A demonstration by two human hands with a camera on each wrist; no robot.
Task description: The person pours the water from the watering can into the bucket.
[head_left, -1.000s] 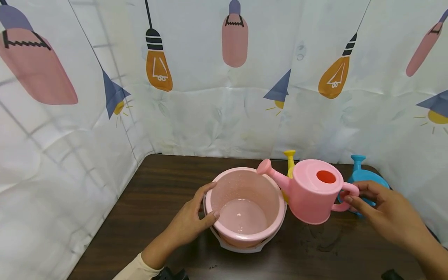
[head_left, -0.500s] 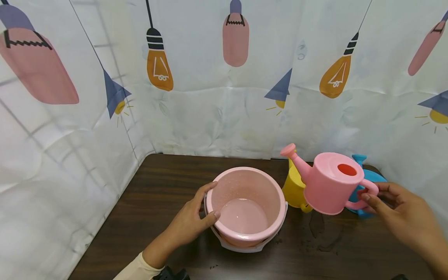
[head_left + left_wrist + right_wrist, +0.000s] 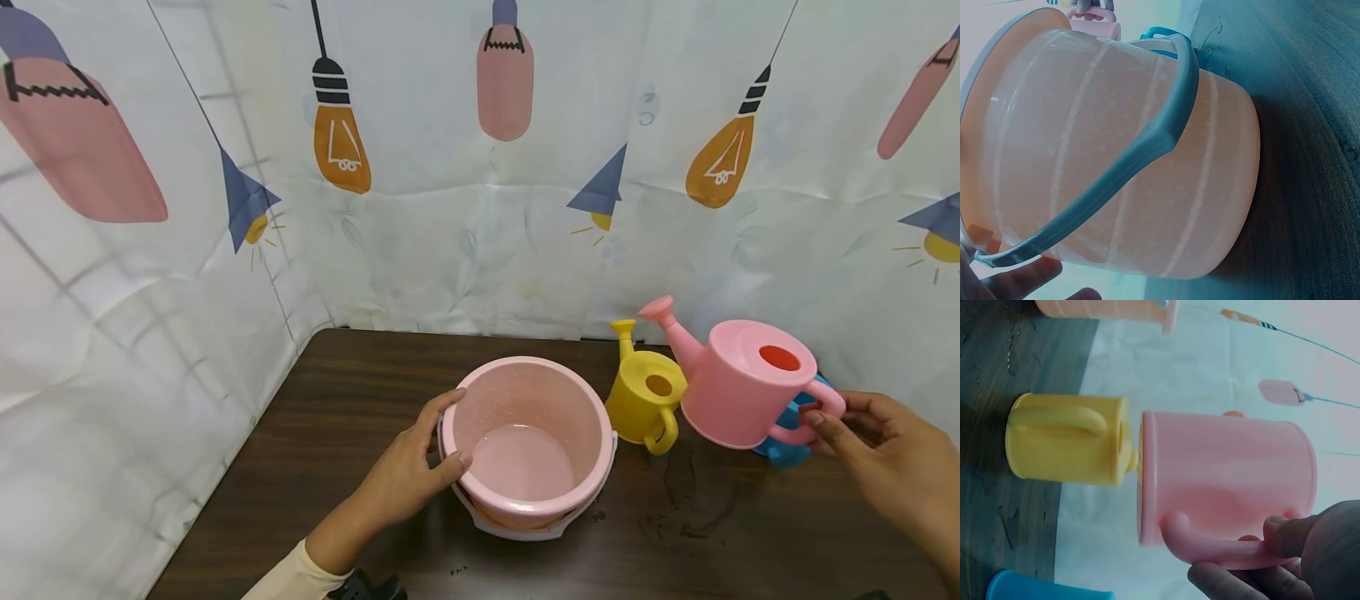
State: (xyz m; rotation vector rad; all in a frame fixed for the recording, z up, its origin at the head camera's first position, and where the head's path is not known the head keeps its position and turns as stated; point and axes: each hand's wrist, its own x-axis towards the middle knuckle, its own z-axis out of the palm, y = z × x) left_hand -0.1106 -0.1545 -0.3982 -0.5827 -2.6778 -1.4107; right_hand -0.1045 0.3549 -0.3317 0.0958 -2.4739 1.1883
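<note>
A pale pink bucket (image 3: 525, 507) stands upright on the dark table, with a little clear liquid on its bottom. My left hand (image 3: 405, 471) holds its rim on the left, thumb and fingertips over the edge. To the right, my right hand (image 3: 892, 467) grips the handle of a pink watering can (image 3: 738, 387), raised above the table with its spout pointing left. In the right wrist view, thumb and fingers wrap that can's handle (image 3: 1229, 553). A yellow watering can (image 3: 633, 408) stands between bucket and pink can. Behind the held can, a blue watering can (image 3: 783, 454) is mostly hidden.
The dark wood-grain table (image 3: 360, 383) has wet marks (image 3: 705, 525) to the right of the bucket. A white printed curtain (image 3: 450, 250) hangs along the back and left sides. The bucket's grey handle (image 3: 1147, 147) hangs down against its side.
My right hand has carried the pink watering can from beside the bucket rim to the right and slightly up, uncovering the yellow can and covering more of the blue one. The left hand stays put.
</note>
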